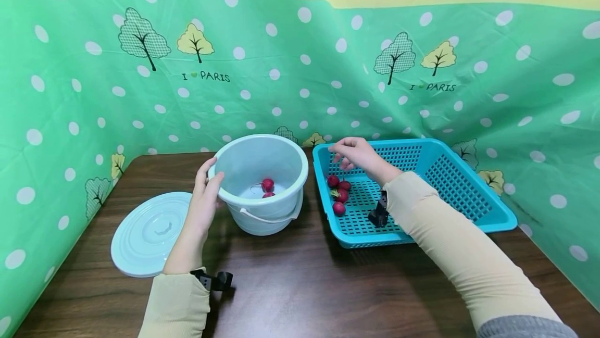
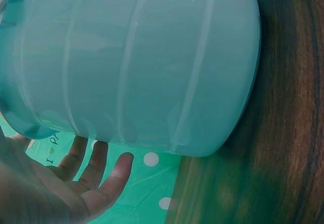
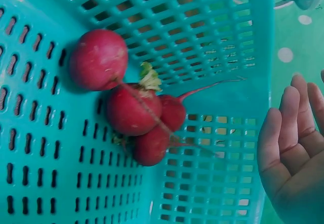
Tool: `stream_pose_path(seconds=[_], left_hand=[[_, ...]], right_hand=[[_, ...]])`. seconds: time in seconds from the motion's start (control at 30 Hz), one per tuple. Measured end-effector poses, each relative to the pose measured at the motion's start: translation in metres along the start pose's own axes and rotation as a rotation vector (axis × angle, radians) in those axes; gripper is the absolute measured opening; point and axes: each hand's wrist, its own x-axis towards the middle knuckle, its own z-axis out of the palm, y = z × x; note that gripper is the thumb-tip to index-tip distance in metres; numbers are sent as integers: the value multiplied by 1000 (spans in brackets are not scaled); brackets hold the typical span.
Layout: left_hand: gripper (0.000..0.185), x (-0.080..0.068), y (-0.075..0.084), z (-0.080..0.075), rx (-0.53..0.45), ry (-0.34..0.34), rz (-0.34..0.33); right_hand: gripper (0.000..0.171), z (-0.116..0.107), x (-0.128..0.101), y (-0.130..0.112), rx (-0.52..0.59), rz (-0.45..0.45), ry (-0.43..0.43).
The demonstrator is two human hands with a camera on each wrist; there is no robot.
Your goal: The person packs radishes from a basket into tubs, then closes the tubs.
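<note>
My left hand [image 1: 203, 197] rests against the left side of a pale blue bucket [image 1: 264, 226], thumb and fingertips at its rim. In the left wrist view, that hand's loosely spread fingers lie along the bucket's [image 2: 152, 57] outer wall. Two red radishes [image 1: 267, 185] lie inside on the bucket's bottom. Over the far left corner of a blue plastic basket [image 1: 469, 192] hovers my right hand [image 1: 358, 157], fingers relaxed, with nothing seen in them. Several radishes [image 3: 132, 110] with thin roots, one with a leafy stub, sit below it at the basket's left end.
A pale blue round lid [image 1: 150, 234] lies on the dark wooden table [image 1: 290, 286] left of the bucket. The bucket's handle [image 1: 267, 219] hangs down in front. Behind everything hangs a green dotted cloth [image 1: 290, 93].
</note>
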Motion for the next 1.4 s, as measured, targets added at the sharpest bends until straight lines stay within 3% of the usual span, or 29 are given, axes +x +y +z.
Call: stream_pose_path(seconds=[0.33,0.6,0.9,1.4], left_hand=[[56,1,-2,-1,-8,2,4],[55,1,-4,-1,-13,-1,9],[56,1,-2,-1,-13,-10,16],[55,2,1,-1,-21,-8,1]], right_hand=[[43,2,8,17,-54,78,-81],[43,7,7,25,-96,92,-90],[40,10,11,38,-174,167,-187],[42,10,10,45,-182,166,-224]])
